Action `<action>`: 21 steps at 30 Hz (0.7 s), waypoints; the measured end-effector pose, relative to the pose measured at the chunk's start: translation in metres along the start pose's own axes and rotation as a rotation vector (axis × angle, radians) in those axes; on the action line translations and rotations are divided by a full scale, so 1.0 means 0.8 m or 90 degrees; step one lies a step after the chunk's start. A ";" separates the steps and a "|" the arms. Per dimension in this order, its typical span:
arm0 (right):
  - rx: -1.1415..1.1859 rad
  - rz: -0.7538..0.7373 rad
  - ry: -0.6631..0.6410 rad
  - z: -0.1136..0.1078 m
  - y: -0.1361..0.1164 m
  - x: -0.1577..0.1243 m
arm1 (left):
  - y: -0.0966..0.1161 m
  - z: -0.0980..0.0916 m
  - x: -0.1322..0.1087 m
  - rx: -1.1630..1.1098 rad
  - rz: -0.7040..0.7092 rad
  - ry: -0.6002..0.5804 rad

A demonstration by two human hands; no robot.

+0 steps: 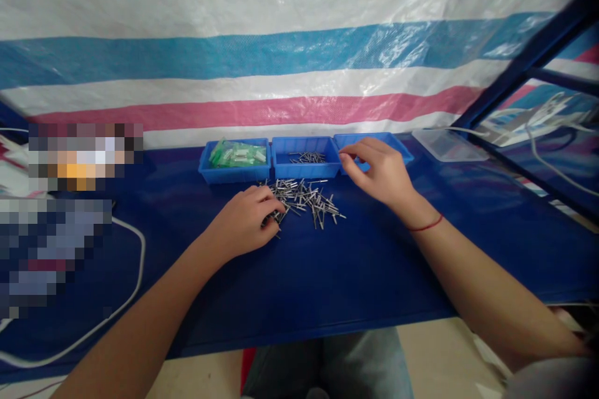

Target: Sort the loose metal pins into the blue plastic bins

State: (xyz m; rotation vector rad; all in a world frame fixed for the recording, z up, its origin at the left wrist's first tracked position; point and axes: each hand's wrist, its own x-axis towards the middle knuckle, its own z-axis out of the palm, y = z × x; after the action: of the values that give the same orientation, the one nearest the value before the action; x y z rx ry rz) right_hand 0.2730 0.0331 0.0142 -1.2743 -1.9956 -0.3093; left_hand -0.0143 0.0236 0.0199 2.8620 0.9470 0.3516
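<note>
Loose metal pop rivets [306, 196] lie in a scattered pile on the dark blue table. My left hand [248, 218] rests at the pile's left side, its fingers curled round some rivets, with thumb and forefinger a little apart. My right hand [381, 171] is raised at the right-hand blue bin [405, 153] and covers part of it. Its thumb and forefinger come together in a pinch near the wall between two bins; whatever is between the tips is hidden. In the middle blue bin [306, 170] there are more rivets.
Small green-and-white packets [243, 154] fill the left blue bin [234, 174]. A clear plastic lid [452, 144] lies at the back right. One white cable [143, 249] loops across the left side. Striped sheeting [281, 56] hangs behind, beside a blue metal frame [505, 87].
</note>
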 end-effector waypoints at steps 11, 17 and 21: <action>0.070 -0.137 -0.137 0.002 -0.037 -0.005 | -0.006 -0.007 0.000 -0.046 -0.036 -0.014; 0.094 -0.203 -0.137 0.001 -0.050 -0.011 | -0.005 -0.002 0.000 0.004 -0.043 -0.057; 0.108 -0.200 -0.184 0.005 -0.056 -0.013 | -0.002 0.002 0.002 0.024 -0.007 -0.073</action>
State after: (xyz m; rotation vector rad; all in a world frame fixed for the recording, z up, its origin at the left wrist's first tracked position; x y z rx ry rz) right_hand 0.2347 0.0070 0.0121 -0.9386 -2.4172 -0.1030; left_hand -0.0138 0.0256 0.0184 2.8735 0.9579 0.1693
